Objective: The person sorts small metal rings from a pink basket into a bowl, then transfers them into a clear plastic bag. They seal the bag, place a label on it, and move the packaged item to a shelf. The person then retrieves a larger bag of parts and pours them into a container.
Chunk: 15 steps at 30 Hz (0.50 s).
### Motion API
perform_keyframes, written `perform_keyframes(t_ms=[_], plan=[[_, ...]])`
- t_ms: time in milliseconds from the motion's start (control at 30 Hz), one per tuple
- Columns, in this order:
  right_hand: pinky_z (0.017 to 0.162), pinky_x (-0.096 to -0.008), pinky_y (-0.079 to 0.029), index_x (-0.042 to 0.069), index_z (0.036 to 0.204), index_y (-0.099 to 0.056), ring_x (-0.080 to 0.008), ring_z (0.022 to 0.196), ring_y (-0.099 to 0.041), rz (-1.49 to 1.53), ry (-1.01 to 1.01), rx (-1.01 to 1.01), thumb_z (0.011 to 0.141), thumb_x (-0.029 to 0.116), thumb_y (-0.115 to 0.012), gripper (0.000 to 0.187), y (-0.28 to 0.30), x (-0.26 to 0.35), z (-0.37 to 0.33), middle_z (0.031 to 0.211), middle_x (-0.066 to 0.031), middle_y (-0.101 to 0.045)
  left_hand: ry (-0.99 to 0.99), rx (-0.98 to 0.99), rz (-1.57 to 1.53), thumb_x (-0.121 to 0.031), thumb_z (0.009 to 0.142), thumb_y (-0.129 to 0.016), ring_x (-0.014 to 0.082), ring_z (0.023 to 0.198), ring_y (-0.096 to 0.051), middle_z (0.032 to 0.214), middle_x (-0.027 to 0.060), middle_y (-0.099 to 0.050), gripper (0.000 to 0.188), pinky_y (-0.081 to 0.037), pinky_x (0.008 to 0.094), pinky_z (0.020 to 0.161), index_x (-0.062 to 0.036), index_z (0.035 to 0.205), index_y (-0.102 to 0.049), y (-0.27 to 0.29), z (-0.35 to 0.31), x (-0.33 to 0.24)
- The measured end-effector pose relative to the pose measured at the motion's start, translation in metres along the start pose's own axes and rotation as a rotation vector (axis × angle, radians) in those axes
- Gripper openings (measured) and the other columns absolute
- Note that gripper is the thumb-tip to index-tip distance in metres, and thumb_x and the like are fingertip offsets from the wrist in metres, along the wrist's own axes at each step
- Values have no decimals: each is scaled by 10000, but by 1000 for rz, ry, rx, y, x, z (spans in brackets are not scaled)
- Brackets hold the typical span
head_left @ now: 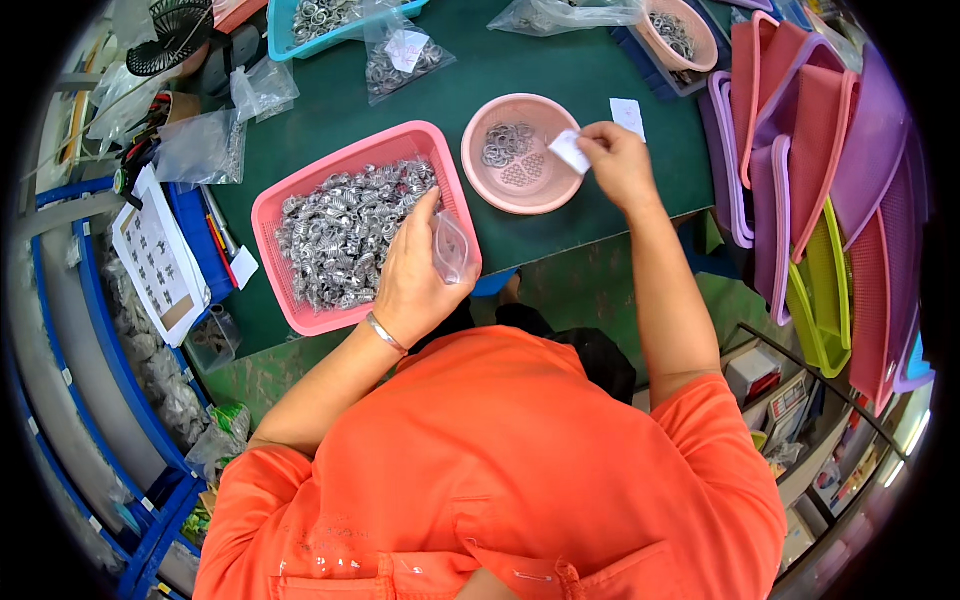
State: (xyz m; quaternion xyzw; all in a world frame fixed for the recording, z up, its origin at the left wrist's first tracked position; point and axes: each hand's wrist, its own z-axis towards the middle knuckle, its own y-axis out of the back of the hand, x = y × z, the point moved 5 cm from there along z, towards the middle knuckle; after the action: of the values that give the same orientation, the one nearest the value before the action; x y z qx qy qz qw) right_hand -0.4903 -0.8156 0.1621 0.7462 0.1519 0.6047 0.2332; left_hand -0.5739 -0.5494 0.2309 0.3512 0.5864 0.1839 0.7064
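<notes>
My left hand [412, 272] is closed on a small clear plastic bag [452, 248] at the right edge of a pink rectangular basket [268, 225]. Many small silvery metal parts [335, 235], some coil-shaped, fill that basket. A white paper slip [569, 151] is pinched in the fingers of my right hand [620, 165]. The slip hangs over the right rim of a round pink basket [478, 180]. Grey metal rings [507, 144] lie in a small heap inside the round basket. Whether the bag contains anything, I cannot tell.
Another white slip [628, 118] lies on the green table [420, 110]. Bagged metal parts [400, 65] and a blue tray [282, 30] stand at the back. Stacked coloured baskets [800, 150] crowd the right side. A printed sheet [160, 255] and pens are at left.
</notes>
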Motion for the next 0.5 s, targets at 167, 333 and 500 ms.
perform_keyframes(t_ms=[167, 333, 500], plan=[[620, -253, -472, -20, 877, -639, -120, 665, -587, 25, 27, -2, 786, 94, -639, 146, -22, 12, -3, 739, -70, -640, -9, -7, 3, -76, 621, -755, 206, 780, -545, 890, 102, -521, 835, -471, 322, 726, 13, 1323, -311, -1, 2, -2], [571, -223, -450, -24, 924, -635, -94, 642, -568, 155, -40, -279, 793, 46, -633, 148, 6, -27, 8, 761, -51, -633, 27, -12, 17, -92, 627, -760, 201, 782, -542, 893, 97, -516, 846, -469, 324, 725, 11, 1330, -302, 3, -3, 1], [717, -325, -494, -6, 947, -643, -233, 722, -628, -20, -245, -200, 794, 128, -619, 205, -8, -101, 18, 780, -124, -653, 17, -13, 11, -98, 623, -765, 195, 767, -532, 877, 91, -510, 863, -469, 322, 708, 3, 1339, -294, 3, -5, 1]])
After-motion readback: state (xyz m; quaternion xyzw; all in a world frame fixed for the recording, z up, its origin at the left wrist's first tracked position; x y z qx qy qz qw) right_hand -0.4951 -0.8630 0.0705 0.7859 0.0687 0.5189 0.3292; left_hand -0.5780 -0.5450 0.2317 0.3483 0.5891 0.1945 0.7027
